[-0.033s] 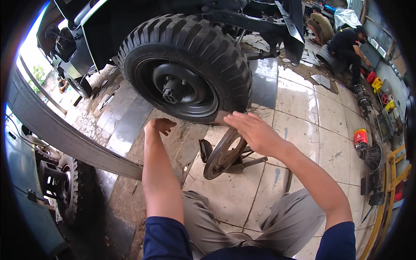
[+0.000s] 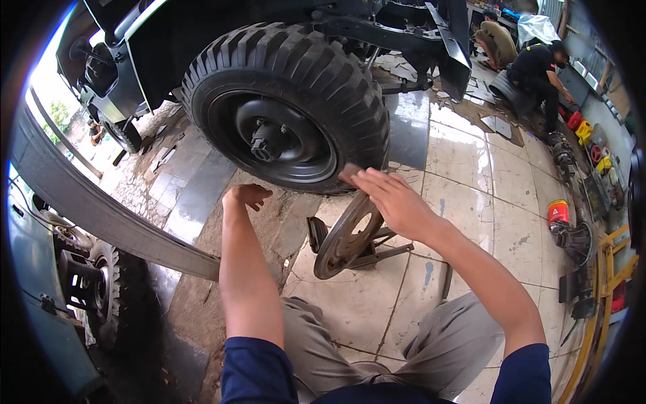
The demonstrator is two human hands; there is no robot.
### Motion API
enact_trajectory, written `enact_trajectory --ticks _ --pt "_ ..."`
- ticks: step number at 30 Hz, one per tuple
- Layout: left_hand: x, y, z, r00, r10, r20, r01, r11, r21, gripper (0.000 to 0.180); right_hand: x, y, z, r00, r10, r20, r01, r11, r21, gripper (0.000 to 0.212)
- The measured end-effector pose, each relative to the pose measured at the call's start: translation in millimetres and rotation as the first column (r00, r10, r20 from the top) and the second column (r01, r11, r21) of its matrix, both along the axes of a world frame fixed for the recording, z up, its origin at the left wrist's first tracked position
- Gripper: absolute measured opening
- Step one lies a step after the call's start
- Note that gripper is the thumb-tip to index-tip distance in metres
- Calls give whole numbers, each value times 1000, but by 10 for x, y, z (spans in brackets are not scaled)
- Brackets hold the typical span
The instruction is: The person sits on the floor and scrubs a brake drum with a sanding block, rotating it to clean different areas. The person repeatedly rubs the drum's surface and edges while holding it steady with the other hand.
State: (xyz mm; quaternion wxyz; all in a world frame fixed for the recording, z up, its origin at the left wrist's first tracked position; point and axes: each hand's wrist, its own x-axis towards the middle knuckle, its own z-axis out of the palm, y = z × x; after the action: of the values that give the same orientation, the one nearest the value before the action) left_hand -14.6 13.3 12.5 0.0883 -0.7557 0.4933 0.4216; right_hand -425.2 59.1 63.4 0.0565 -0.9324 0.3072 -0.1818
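Note:
My right hand (image 2: 404,205) grips a small flat brown piece (image 2: 348,174), perhaps folded sandpaper, above the upper rim of a round metal disc (image 2: 336,246). Contact between the piece and the rim is hard to make out. The disc is worn brown-grey, with openings, and stands tilted on edge against a low metal stand (image 2: 380,257) on the tiles. A small dark part (image 2: 316,232) is beside its left edge. In front of the big tyre (image 2: 289,67), my left hand (image 2: 249,196) hangs in the air, loosely bent, with nothing seen in it.
The tyre belongs to a dark vehicle. A long grey beam (image 2: 114,209) slants along the left, near another wheel (image 2: 108,289). A red can (image 2: 558,213), metal parts and a yellow frame (image 2: 609,262) line the right. Two people (image 2: 535,74) crouch at the back right.
The brown piece has tipped upward at its far end, and my right hand has shifted slightly left. My left hand has barely moved.

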Motion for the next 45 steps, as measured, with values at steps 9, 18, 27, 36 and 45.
enact_trajectory --ticks 9,18,27,36,45 --pt "46 28 -55 1000 20 -24 -20 1000 4 67 -108 -153 -44 995 -91 46 86 991 103 49" --pt "83 54 -85 999 33 -33 -34 999 -4 68 -100 21 23 996 27 -90 -28 1000 -8 54" --pt "88 15 -102 998 25 -62 -25 1000 -6 68 -65 37 -59 984 -127 -124 119 991 -65 60" --pt "77 1 -99 999 32 -39 -32 999 -2 66 -128 -115 -152 997 -80 -2 80 996 -41 64" --pt "59 -6 -78 997 70 -11 -69 997 33 61 -147 -119 -214 982 -190 12 190 982 16 69"
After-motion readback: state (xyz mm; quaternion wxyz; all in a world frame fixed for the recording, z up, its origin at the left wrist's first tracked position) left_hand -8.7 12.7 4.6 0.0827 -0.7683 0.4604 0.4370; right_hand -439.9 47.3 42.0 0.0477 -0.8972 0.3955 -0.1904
